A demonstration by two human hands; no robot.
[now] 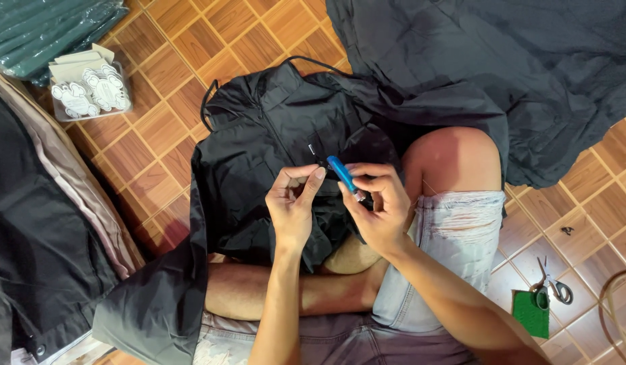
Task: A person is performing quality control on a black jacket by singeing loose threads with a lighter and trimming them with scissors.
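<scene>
Far left: a clear tub of white paper tags (91, 91) sits on the tiled floor (134, 145), beside folded green cloth (49, 27).
Jacket: the black jacket (272, 128) lies spread over the person's lap.
Left hand: left hand (293, 203) pinches the jacket fabric near its zip.
Right hand: right hand (377, 206) grips a blue lighter (342, 174), tip toward the pinched spot.
Far right: scissors (553, 284) lie beside a green card (531, 312).

Black jacket (272, 128); blue lighter (341, 174); brown checked floor tiles (157, 122); green cloth (531, 313).
</scene>
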